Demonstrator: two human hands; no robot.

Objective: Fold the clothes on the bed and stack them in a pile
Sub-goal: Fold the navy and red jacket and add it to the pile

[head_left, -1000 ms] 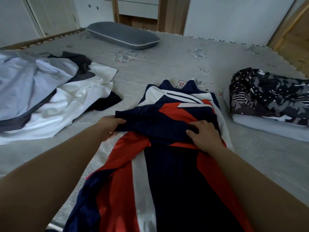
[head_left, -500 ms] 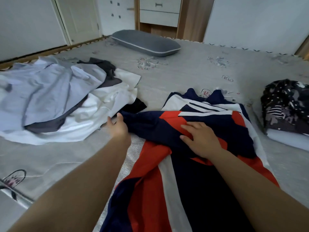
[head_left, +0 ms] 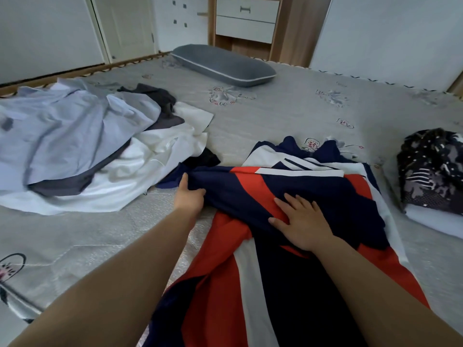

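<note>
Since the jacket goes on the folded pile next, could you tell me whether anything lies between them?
Nothing visible does. The jacket lies under both hands, and only a bare strip of bed separates it from the folded pile at the right. The unfolded heap lies on the opposite side.

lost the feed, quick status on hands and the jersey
Left hand grips navy sleeve; right hand flat on jersey. Unfolded heap left, not blocking.
</note>
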